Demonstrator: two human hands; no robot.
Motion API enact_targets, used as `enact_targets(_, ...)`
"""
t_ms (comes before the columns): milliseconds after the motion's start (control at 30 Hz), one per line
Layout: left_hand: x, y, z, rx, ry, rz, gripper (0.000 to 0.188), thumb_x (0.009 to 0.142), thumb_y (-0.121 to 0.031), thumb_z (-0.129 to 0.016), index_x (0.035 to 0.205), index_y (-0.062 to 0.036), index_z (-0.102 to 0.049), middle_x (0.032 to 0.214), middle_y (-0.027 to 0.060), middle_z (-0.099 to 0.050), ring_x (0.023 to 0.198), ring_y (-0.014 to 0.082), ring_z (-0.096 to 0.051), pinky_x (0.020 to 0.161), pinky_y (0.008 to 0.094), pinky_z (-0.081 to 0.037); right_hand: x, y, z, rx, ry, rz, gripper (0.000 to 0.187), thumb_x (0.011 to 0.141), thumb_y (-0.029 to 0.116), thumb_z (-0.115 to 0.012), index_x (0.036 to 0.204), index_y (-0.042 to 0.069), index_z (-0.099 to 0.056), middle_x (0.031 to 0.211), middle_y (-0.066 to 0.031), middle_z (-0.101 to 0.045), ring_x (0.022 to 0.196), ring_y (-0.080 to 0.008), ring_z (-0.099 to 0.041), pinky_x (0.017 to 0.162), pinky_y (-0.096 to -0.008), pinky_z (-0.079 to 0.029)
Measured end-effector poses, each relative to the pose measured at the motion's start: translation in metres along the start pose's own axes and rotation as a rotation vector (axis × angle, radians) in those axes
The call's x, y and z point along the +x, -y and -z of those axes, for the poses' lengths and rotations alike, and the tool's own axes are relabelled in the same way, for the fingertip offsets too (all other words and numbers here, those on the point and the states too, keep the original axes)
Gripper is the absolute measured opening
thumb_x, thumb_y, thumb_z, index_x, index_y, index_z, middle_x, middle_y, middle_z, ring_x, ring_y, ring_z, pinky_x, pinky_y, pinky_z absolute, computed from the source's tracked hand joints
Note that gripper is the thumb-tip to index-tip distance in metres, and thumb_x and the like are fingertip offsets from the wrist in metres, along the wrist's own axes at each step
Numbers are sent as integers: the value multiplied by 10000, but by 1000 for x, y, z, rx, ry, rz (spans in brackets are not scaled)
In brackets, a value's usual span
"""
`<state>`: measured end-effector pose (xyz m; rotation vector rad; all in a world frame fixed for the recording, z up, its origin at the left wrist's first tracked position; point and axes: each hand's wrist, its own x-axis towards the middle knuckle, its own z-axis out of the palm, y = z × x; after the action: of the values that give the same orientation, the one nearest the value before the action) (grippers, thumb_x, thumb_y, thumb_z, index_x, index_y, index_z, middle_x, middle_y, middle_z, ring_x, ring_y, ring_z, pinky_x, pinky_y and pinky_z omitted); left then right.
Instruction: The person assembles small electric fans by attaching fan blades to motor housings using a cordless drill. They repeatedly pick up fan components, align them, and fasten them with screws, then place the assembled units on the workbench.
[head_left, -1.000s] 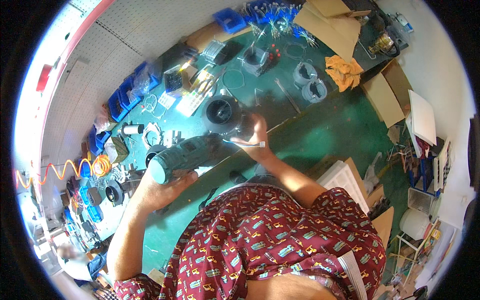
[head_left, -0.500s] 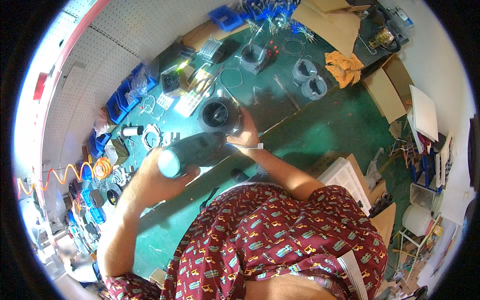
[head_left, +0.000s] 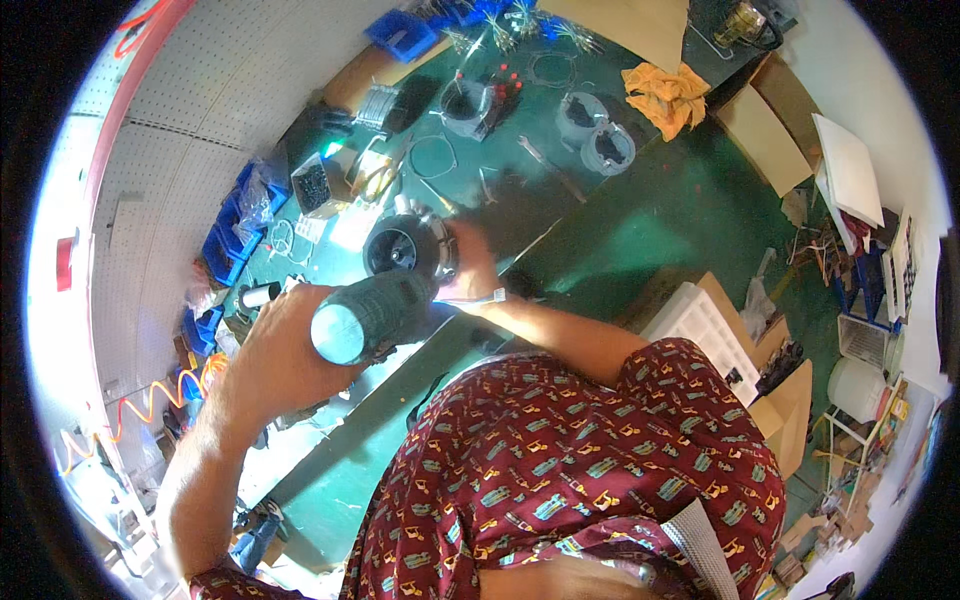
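Note:
My left hand (head_left: 285, 350) is closed round a teal power drill (head_left: 375, 312), its rounded back end toward me. The drill's front end reaches toward a round grey motor housing (head_left: 438, 245) with a dark fan-like wheel (head_left: 390, 250) inside; whether they touch I cannot tell. From the right, my right hand (head_left: 472, 262) grips this housing, its fingers partly hidden behind it and blurred. A thin cable with a white connector (head_left: 498, 296) crosses by my right wrist.
On the green bench stand an open box of small dark parts (head_left: 312, 185), two grey round housings (head_left: 608, 150), another grey housing (head_left: 468, 108) and blue bins (head_left: 228, 250). An orange cloth (head_left: 665, 100) lies at the far right. A white tray (head_left: 700, 335) stands on the right.
The view has shifted, so the bench things sit further left and higher. The drill is now turned more end-on to me, and the housing is tilted, showing more of its side.

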<state>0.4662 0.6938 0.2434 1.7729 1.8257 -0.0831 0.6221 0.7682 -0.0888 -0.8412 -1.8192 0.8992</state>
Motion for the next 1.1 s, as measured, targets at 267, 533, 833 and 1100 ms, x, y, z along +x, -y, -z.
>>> enact_targets(267, -33, 24, -30, -75, -86, -56, 378, 687, -227, -836, 990, -60, -684, 882, 163, -698, 874, 338, -689, 797, 433, -535, -11, 17, -5, -46, 65, 35, 968, 583, 257, -865, 1372, -16, -374, 1274, -259, -492, 1163, -446, -501, 1007, -516, -408)
enact_targets(533, -48, 4, -43, -131, -16, -8, 368, 760, -284, -753, 1028, -39, -695, 912, 214, -704, 883, 395, -679, 803, 480, -541, -17, 16, 1, -23, 107, 110, 883, 645, 239, -852, 1355, -5, -389, 1250, -247, -528, 1131, -423, -535, 994, -501, -421)
enact_targets(833, -83, 11, -49, -650, -215, -88, 280, 825, -230, -763, 1032, -55, -691, 836, 145, -709, 751, 291, -687, 703, 388, -547, -2, 24, 32, 233, 488, -70, 974, 699, 151, -838, 1470, 14, -257, 1361, -209, -491, 1227, -326, -524, 1067, -450, -403)
enact_targets(1100, -118, 41, -102, -806, -624, 46, 315, 835, -112, -780, 1115, -49, -652, 966, 71, -695, 873, 161, -639, 781, 324, -504, 42, -50, 99, 64, 461, -40, 577, 793, 19, -732, 1339, 6, -545, 1186, -140, -657, 1102, -232, -636, 956, -352, -494)
